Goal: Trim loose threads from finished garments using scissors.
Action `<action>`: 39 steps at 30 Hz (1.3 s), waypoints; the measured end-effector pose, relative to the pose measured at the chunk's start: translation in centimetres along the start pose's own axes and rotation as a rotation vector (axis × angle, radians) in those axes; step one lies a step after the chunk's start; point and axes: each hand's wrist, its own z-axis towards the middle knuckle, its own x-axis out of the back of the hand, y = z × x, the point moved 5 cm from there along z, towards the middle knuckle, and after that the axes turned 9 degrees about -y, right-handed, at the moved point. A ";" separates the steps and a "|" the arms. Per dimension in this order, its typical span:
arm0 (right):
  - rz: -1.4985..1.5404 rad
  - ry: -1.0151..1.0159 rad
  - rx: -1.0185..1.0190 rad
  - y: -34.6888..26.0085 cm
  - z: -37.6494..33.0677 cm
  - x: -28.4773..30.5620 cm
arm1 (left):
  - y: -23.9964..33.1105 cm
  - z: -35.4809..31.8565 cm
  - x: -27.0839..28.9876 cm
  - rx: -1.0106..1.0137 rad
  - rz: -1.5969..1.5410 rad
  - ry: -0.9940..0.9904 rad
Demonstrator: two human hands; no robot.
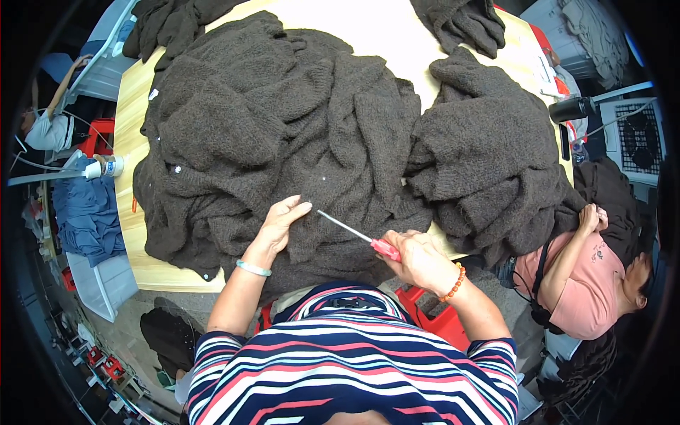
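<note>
A large heap of dark brown knit garments (234, 134) spreads over the table in front of me. My right hand (419, 261) is closed round the red handle of a screwdriver (347, 226). Its thin metal shaft points up and left, ending just right of my left hand (278, 223). At the heap's near part, that left hand has its thumb and forefinger drawn together over the knit. Whatever lies between those fingertips is too small or hidden to make out. Small white spots show on the fabric, one of them above the screwdriver's tip.
A second dark knit pile (489, 149) lies at the right on the wooden table (134, 248). Blue cloth (88, 216) fills a bin at the left. A small white jar (106, 166) stands by the left edge. A person in a pink shirt (584, 283) sits close by at the right.
</note>
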 end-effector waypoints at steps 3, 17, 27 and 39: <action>-0.017 0.046 0.001 0.0 0.5 0.0 | -0.7 0.7 0.1 -0.061 0.080 -0.081; -0.045 -0.013 0.041 -0.6 0.9 0.1 | 0.2 -1.0 -2.2 -0.149 0.360 -0.070; -0.019 0.047 0.030 1.3 0.5 0.2 | 3.3 0.0 -4.9 -0.049 0.047 -0.120; -0.049 0.018 -0.060 0.8 1.4 1.3 | 2.2 1.7 -2.8 -0.190 0.219 0.069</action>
